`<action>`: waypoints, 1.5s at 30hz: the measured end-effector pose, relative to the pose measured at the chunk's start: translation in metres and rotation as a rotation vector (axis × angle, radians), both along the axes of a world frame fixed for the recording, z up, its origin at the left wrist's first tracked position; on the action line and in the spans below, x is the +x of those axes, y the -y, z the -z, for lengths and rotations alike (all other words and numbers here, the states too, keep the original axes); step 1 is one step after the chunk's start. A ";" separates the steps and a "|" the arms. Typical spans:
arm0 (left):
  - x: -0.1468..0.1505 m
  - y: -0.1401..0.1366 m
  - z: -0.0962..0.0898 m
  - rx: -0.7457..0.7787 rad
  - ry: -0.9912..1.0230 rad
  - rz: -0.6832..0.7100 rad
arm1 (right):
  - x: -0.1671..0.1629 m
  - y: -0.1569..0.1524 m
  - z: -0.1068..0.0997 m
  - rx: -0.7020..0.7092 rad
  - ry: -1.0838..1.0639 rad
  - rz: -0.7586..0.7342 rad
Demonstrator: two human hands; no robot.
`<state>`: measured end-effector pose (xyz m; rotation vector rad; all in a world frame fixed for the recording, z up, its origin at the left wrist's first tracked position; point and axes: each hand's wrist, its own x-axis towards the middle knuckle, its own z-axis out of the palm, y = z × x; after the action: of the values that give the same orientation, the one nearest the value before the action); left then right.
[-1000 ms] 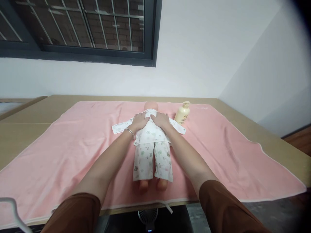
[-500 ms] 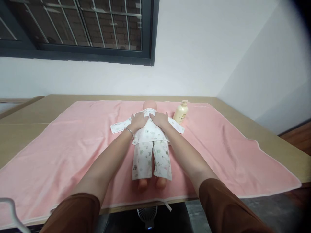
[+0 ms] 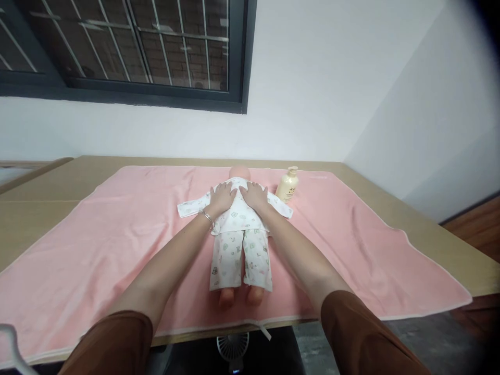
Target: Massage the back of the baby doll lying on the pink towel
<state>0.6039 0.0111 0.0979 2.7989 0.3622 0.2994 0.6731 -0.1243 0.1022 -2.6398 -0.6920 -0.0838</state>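
Left hand (image 3: 222, 198) and right hand (image 3: 254, 196) lie flat, unclenched, upon the clothed doll (image 3: 236, 221); a pump bottle (image 3: 287, 186) stands near the right hand, to its right.

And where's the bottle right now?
In the head view, the bottle is on the pink cloth, right of the doll, just beyond the sleeve on that side, near the right hand.
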 end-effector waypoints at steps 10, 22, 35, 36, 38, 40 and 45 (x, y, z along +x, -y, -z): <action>-0.030 0.024 -0.005 0.241 0.160 0.047 | -0.047 0.017 0.008 -0.069 0.340 -0.196; -0.020 0.018 -0.004 0.123 0.261 0.006 | -0.018 0.011 -0.003 -0.036 0.133 -0.100; -0.020 0.025 0.004 0.231 0.276 0.092 | -0.042 0.010 -0.003 -0.039 0.313 -0.142; -0.020 0.025 0.005 0.229 0.291 0.092 | -0.044 0.012 -0.002 -0.018 0.318 -0.154; -0.019 0.022 0.006 0.214 0.308 0.077 | -0.041 0.014 -0.001 0.040 0.300 -0.148; -0.016 0.018 0.007 0.189 0.288 0.052 | -0.033 0.014 0.000 0.094 0.239 -0.119; -0.008 0.011 0.010 0.065 0.125 -0.011 | -0.006 0.007 0.002 0.176 0.053 -0.023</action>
<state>0.5962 0.0000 0.0878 2.8242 0.3442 0.4937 0.6672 -0.1309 0.1004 -2.4683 -0.6988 -0.1993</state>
